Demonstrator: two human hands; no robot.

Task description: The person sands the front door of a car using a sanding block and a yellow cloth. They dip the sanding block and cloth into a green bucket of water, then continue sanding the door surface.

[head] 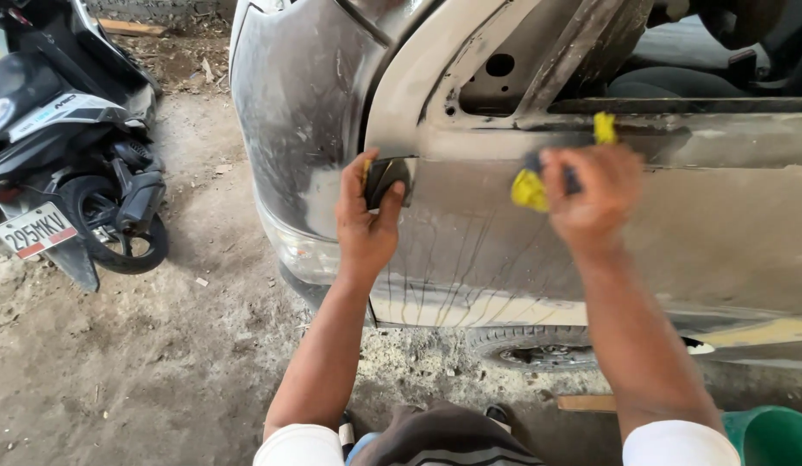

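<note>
Dusty dirt floor across the lower left of the frame, scattered with small debris; parked scooter at the upper left, rear wheel and plate turned toward the camera. Filling the centre and right: sanded grey car body, bare and streaked, with dark wet runs trailing down the door panel toward the lower edge. Below it, part of a tyre at lower centre, and a green bucket at the bottom right corner. From the 1 head view only: left hand at centre frame, fingers curled round a dark sanding block, grasping it and pressing it against the panel near the vertical seam where fender meets door. Right hand to the right of it and slightly higher, clenched over a yellow sponge or cloth, yellow bits poking out at left and above the knuckles; something dark inside the grip too, kind impossible to tell. Both hands touching the panel, well apart, roughly level across the picture. Work surface straight ahead of both hands, long axis running left to right along the door; left hand nearer the seam and fender, right hand nearer the open door frame at the upper right. White sleeves at the bottom edge.
</note>
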